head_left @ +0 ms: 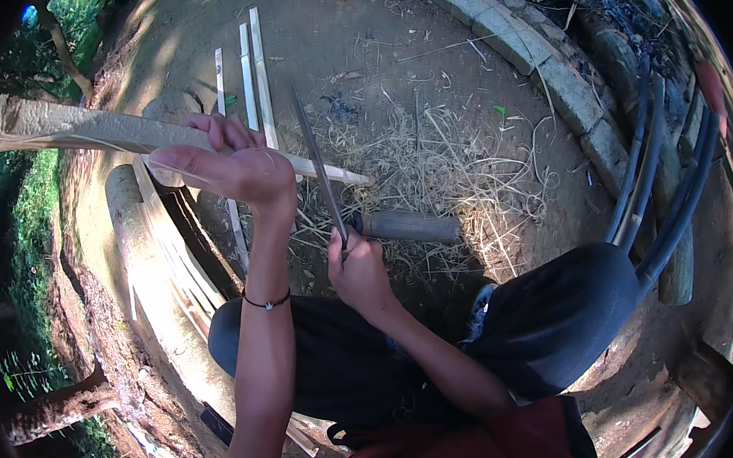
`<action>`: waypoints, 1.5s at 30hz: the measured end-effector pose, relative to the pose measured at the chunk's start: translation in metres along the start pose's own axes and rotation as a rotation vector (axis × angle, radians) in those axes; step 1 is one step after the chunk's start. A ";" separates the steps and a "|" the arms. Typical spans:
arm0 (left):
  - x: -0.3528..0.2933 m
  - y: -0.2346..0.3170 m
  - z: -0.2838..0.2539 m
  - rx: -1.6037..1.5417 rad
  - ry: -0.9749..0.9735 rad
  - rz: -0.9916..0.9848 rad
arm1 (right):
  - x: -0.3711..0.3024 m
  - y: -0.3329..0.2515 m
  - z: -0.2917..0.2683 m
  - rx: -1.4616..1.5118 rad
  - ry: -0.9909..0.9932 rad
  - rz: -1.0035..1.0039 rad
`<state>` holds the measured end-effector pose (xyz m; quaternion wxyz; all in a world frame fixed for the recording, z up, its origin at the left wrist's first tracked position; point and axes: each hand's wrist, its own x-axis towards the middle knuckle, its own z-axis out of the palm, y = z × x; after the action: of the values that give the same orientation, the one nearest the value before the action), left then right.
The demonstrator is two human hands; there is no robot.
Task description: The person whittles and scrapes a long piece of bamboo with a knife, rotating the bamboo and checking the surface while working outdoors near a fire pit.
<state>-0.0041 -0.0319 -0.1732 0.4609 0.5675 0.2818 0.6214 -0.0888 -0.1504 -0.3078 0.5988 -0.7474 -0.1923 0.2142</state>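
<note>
A long pale bamboo strip (99, 129) runs across the left of the view, broad at its left end and tapering to a tip over the ground. My left hand (238, 167) is closed round it, palm up, fingers curled over the far edge and thumb stretched left along it. A thin fibre (115, 144) trails beside the thumb. In front of my knees, my right hand (361, 272) grips a long-bladed knife (324, 170), its dark narrow blade slanting up and left close to the strip's tapered end. My right fist hides the knife's handle.
Thin curled shavings (440, 166) litter the ground ahead, around a short grey cylinder (410, 226). Narrow pale strips (259, 65) lie beyond my left hand; more strips (179, 257) rest by a log (124, 193). Dark poles (647, 165) and a curved brick edging (501, 46) stand right.
</note>
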 end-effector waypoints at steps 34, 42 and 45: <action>0.039 0.058 -0.024 0.050 0.049 0.228 | -0.016 -0.011 -0.051 -0.052 -0.163 0.192; 0.092 0.065 -0.001 -0.038 -0.101 0.314 | -0.073 -0.038 -0.168 0.386 -0.417 0.981; 0.099 0.074 0.005 -0.102 -0.065 0.254 | -0.090 -0.022 -0.182 0.537 -0.488 1.237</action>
<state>-0.0116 0.0242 -0.0633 0.4153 0.5942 0.1608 0.6697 -0.0646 -0.3431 -0.2436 0.4708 -0.4769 0.1975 0.7155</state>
